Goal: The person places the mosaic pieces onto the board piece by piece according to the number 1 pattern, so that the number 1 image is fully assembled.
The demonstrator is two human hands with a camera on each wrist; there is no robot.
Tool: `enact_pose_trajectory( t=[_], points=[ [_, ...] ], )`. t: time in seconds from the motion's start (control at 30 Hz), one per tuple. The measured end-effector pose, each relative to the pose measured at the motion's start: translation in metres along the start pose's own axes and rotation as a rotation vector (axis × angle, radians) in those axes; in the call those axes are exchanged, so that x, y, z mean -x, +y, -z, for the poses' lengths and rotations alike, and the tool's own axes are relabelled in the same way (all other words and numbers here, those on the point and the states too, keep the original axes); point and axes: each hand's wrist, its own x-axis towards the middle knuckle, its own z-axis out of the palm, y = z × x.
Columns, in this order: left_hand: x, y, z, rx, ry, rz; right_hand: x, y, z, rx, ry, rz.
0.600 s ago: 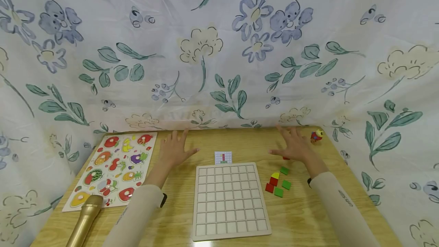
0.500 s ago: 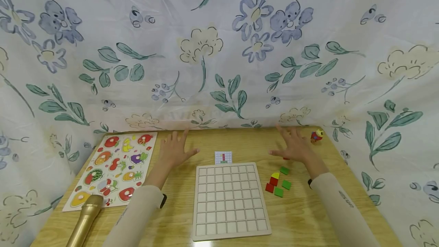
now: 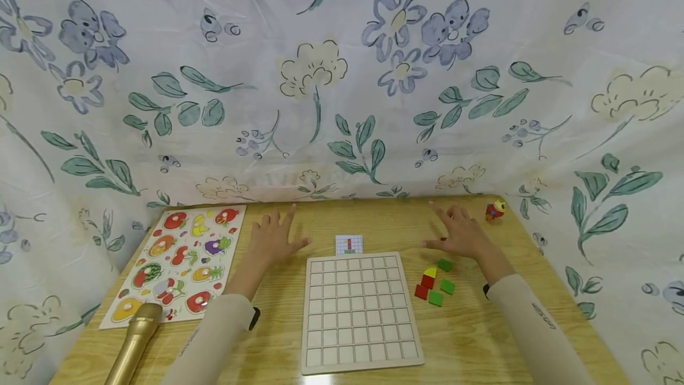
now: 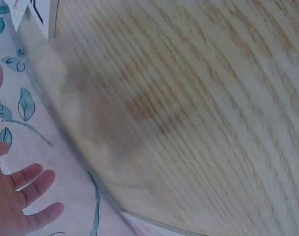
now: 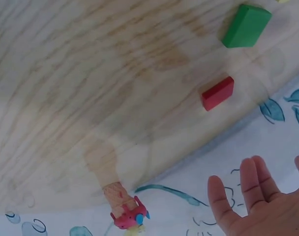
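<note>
My left hand hovers over the table between a fruit picture board and a small printed card. Its fingers are spread and hold nothing, as the left wrist view also shows. On the other side my right hand is held over the table, fingers apart and nothing in them. Under and nearer than it lie small blocks: a red one close by the far edge, several green ones, more red ones and a yellow quarter-round one. A pale wooden grid board lies between my arms.
A gold microphone lies at the front left, overlapping the fruit board's corner in the head view. At the far right corner stands a little red and yellow figurine. Floral cloth rises behind the table's far edge.
Both hands dip very slightly, and the right hand's fingers bend a little more. The whole head view shifts by a small amount. Boards and blocks stay in place.
</note>
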Motion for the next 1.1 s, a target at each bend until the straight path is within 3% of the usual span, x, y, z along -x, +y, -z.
enact_pose_trajectory(
  t=[0.5,0.7,1.1],
  points=[
    [0.015,0.000,-0.010,0.043,-0.076,-0.048,0.013,0.000,-0.009,-0.009,-0.022,-0.002],
    [0.021,-0.004,-0.017,0.051,-0.112,-0.106,0.016,0.002,-0.011,-0.027,-0.037,-0.013],
    [0.030,-0.008,-0.021,0.042,-0.111,-0.162,0.019,0.005,-0.018,-0.018,-0.030,-0.005]
  ],
)
